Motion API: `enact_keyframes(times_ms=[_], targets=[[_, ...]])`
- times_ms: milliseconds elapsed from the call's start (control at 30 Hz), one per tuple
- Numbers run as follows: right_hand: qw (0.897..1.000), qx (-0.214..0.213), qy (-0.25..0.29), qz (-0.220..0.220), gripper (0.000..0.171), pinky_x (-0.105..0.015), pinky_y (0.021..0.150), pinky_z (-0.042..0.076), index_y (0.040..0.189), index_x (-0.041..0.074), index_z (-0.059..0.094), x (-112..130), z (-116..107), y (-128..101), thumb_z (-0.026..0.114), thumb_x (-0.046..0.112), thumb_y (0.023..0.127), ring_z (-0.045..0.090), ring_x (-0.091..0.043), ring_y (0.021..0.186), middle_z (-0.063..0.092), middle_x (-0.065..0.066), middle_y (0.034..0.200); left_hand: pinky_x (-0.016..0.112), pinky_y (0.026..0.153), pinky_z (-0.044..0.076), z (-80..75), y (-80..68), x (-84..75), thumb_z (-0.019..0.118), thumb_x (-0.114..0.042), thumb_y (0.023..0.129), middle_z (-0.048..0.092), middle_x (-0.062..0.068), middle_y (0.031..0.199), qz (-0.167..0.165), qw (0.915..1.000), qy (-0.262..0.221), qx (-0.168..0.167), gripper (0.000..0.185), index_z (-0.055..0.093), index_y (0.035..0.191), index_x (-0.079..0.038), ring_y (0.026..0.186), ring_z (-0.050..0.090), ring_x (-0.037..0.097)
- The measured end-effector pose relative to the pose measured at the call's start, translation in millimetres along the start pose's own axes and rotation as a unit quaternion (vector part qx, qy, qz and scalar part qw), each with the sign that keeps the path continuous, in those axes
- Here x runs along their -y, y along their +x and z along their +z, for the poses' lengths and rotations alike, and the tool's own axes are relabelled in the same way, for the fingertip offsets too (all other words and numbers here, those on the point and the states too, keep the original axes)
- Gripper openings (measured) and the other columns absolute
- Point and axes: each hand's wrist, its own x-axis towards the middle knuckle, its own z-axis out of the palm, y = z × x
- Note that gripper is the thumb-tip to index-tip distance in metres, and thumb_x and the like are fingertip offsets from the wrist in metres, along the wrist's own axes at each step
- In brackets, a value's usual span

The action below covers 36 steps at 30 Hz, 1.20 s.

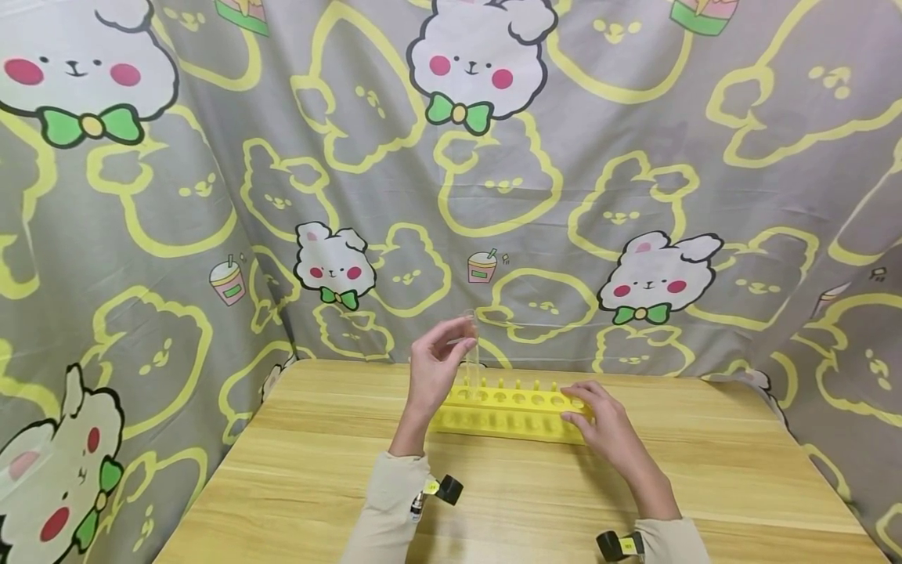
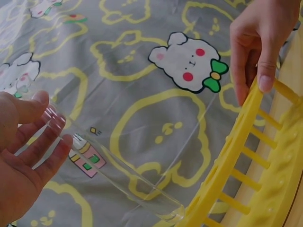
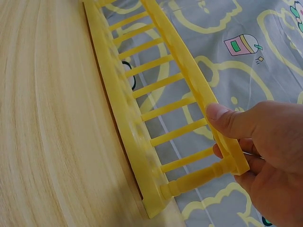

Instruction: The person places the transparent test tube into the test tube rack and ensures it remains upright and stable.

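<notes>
Standing at the far middle of the wooden tabletop [image 1: 296,486], a yellow test-tube rack [image 1: 510,411] stretches left to right in front of a grey cloth printed with rabbits [image 1: 634,196] that hangs behind and around the scene.

On the left, the left hand [image 1: 431,368] pinches the top of a clear glass tube [image 1: 473,356] between thumb and fingertips; the left wrist view shows those fingers [image 2: 47,142] curled round the tube's upper end. The tube stands nearly upright, and its rounded bottom is right at the left end of the rack, at or just inside one of the holes there. Whether it has passed through the top plate I cannot tell.

To the right, the right hand [image 1: 599,415] grips the right end of the rack, the thumb [image 3: 222,116] pressed on the top rail and the fingers wrapped beneath it, holding the rack to the tabletop.

Judging by how things lie, the work looks barely begun: the other holes along the rack appear empty, no other tube shows on the tabletop, and this one tube is not yet seated and released. Lowering it fully into its hole and letting go is what seems to be left.
</notes>
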Motion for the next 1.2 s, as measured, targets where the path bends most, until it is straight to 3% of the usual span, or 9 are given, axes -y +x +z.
enact_keyframes(times_ms=[300, 1067, 1200], targets=[[1.0, -0.015, -0.006, -0.013, 0.039, -0.055, 0.086, 0.057, 0.119, -0.005, 0.071, 0.7, -0.5, -0.3, 0.083, -0.002, 0.082, 0.067, -0.039, 0.104, 0.066, -0.017, 0.114, 0.03, 0.084, 0.061, 7.4, -0.2, -27.3, 0.069, 0.017, 0.088, 0.068, 0.035, 0.104, 0.009, 0.9999, -0.008, 0.004, 0.027, 0.065, 0.115, 0.019, 0.094, 0.068, 0.053], [1.0, -0.011, 0.002, -0.015, 0.039, -0.054, 0.087, 0.057, 0.12, -0.005, 0.07, -1.2, -0.8, 0.1, 0.082, -0.002, 0.083, 0.067, -0.038, 0.104, 0.065, -0.017, 0.114, 0.038, 0.086, 0.062, 16.0, 0.1, -25.8, 0.07, 0.017, 0.087, 0.069, 0.033, 0.103, 0.003, 1.0, -0.008, 0.005, 0.027, 0.065, 0.114, 0.02, 0.095, 0.068, 0.051], [1.0, -0.008, 0.005, -0.012, 0.039, -0.053, 0.088, 0.057, 0.12, -0.005, 0.07, -1.3, -0.5, 0.1, 0.082, -0.002, 0.084, 0.067, -0.037, 0.105, 0.065, -0.016, 0.115, 0.04, 0.086, 0.061, 16.9, 0.3, -14.4, 0.07, 0.017, 0.087, 0.069, 0.033, 0.104, 0.005, 1.0, -0.002, 0.007, 0.029, 0.065, 0.116, 0.019, 0.096, 0.068, 0.051]])
